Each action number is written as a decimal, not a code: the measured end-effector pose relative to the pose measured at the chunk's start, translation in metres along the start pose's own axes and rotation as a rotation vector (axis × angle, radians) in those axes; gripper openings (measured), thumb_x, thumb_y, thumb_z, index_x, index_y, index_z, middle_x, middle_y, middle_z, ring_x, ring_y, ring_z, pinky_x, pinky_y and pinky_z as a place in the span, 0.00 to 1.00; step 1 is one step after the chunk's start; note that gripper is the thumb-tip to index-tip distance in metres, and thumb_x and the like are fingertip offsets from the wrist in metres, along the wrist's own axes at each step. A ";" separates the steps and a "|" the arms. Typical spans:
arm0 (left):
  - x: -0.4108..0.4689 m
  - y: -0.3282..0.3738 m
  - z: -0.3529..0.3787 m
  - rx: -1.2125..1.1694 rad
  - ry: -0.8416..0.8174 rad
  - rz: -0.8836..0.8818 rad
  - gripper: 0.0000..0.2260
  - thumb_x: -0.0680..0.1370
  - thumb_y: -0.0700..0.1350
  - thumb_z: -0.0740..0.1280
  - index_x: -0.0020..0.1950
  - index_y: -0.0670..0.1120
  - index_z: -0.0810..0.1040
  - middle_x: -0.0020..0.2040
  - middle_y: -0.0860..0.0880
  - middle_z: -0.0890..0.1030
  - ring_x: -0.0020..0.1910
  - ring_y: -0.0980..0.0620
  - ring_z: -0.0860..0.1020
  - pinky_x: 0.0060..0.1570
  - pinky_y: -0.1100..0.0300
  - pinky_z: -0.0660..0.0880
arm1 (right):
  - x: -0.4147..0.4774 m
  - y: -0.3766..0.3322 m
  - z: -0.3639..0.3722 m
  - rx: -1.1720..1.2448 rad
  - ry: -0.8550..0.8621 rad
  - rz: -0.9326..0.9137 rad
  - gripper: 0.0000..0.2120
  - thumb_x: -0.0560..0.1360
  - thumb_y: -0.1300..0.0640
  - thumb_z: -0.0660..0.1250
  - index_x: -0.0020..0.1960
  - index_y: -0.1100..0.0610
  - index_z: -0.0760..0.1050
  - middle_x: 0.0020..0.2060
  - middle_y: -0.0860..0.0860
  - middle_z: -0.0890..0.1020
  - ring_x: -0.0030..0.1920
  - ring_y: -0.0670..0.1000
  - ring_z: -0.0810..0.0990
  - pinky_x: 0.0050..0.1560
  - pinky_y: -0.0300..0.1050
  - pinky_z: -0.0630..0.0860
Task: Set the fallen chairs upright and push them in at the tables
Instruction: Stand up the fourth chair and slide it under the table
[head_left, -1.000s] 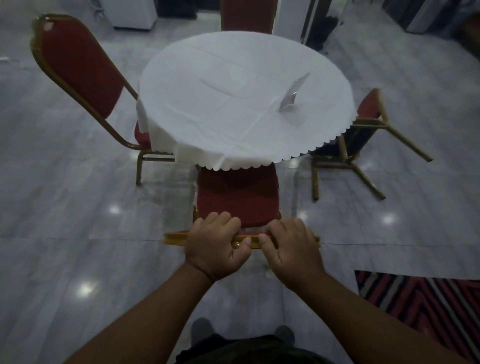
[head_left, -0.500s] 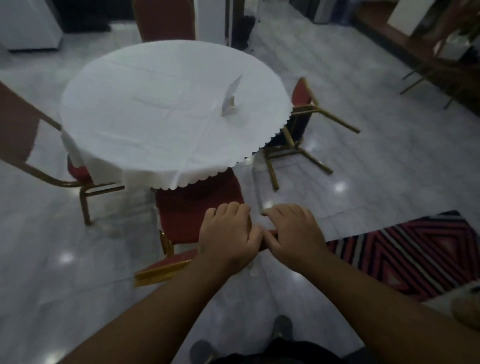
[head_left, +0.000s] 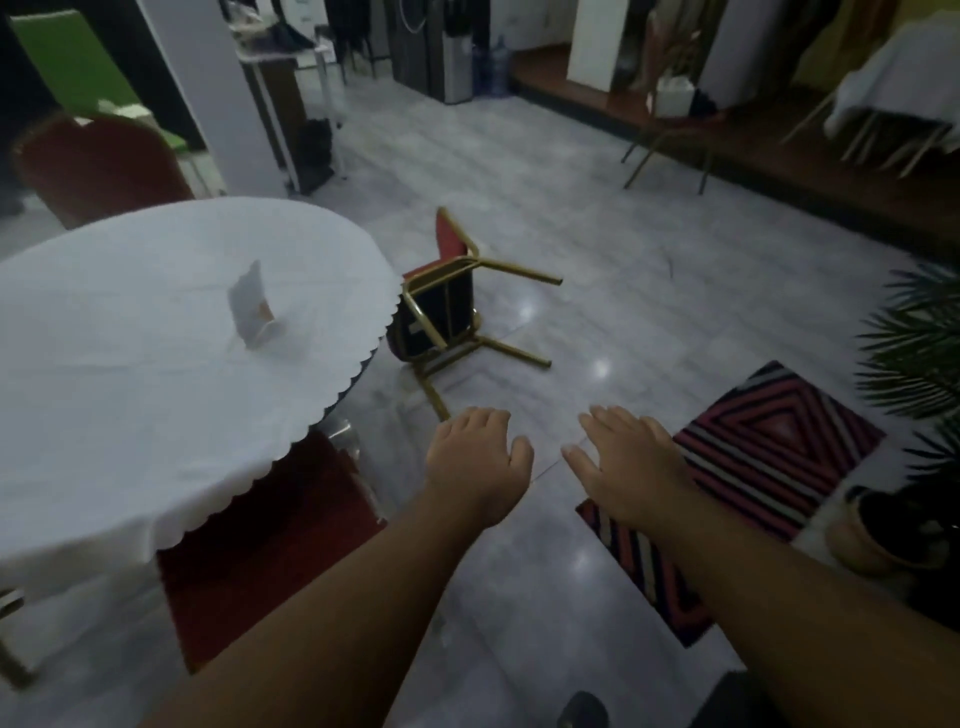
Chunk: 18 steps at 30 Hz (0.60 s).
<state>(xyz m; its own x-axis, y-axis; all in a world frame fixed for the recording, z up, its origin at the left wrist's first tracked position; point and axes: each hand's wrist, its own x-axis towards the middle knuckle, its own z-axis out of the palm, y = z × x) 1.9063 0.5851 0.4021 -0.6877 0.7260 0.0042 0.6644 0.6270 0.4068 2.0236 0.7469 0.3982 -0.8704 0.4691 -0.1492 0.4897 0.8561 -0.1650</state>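
Observation:
A fallen red chair with a gold frame (head_left: 445, 306) lies on its side on the floor by the right edge of the round table, legs pointing right. The table's white cloth (head_left: 156, 364) fills the left of the view. A red chair (head_left: 270, 535) stands tucked under the table's near edge, at lower left. My left hand (head_left: 475, 457) and my right hand (head_left: 623, 462) hover over the floor with fingers apart and nothing in them, a short way in front of the fallen chair.
A folded card (head_left: 252, 312) stands on the cloth. A striped red rug (head_left: 743, 467) lies at right, with a potted plant (head_left: 914, 364) beyond it. Another red chair (head_left: 98, 166) stands behind the table. A raised wooden platform (head_left: 779, 156) runs along the back right.
Both hands have let go of the near chair's back and opened. The view has swung right, bringing the fallen chair toward the centre.

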 end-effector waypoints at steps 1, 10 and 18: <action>0.017 0.015 0.005 -0.020 -0.017 -0.014 0.24 0.83 0.55 0.54 0.75 0.45 0.68 0.74 0.45 0.71 0.74 0.46 0.67 0.73 0.50 0.61 | 0.007 0.019 -0.007 -0.001 -0.009 0.026 0.31 0.83 0.38 0.48 0.81 0.53 0.56 0.81 0.50 0.57 0.81 0.49 0.52 0.79 0.51 0.46; 0.150 0.115 0.034 0.037 -0.146 0.010 0.26 0.84 0.56 0.52 0.79 0.44 0.61 0.79 0.44 0.64 0.79 0.46 0.59 0.77 0.50 0.54 | 0.086 0.154 -0.049 -0.019 -0.075 0.107 0.32 0.83 0.38 0.47 0.81 0.54 0.54 0.81 0.51 0.56 0.80 0.50 0.52 0.79 0.51 0.46; 0.310 0.134 0.055 0.093 -0.216 0.042 0.27 0.84 0.55 0.51 0.80 0.43 0.60 0.80 0.43 0.61 0.80 0.45 0.56 0.78 0.50 0.52 | 0.230 0.221 -0.068 0.007 -0.034 0.142 0.33 0.82 0.37 0.47 0.81 0.54 0.55 0.81 0.51 0.56 0.81 0.50 0.51 0.79 0.52 0.47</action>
<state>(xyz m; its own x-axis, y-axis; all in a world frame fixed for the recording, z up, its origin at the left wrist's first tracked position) 1.7982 0.9094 0.4073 -0.5867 0.7895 -0.1803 0.7221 0.6108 0.3248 1.9282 1.0584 0.3942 -0.7902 0.5776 -0.2049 0.6083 0.7800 -0.1467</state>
